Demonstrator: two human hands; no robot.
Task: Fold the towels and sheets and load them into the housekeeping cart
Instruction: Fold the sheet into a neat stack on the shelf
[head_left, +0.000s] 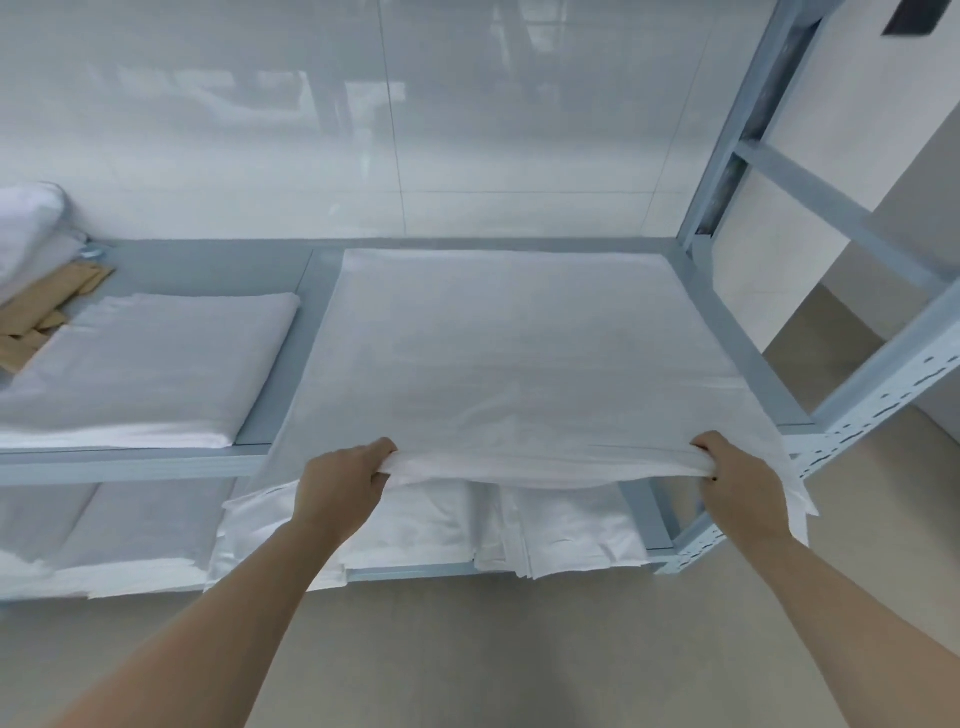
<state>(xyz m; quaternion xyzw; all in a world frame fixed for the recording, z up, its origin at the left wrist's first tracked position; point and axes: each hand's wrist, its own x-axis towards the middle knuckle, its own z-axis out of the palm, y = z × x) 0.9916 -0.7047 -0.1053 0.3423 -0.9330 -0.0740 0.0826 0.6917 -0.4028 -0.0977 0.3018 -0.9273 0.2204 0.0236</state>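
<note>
White sheet (509, 364), flat and smooth on grey shelf (748, 358)

I'm looking into what reads as a linen store or laundry back room. A grey metal rack (852, 395) with slotted uprights stands against a glossy white panelled wall (363, 130), its shelves loaded with flat white sheets (509, 353) and another folded pile (150, 358) to the left. More white linen (561, 525) lies stacked on the shelf below. Some tan cloth (47, 312) sits at the far left. The floor (519, 649) is plain beige.
</note>
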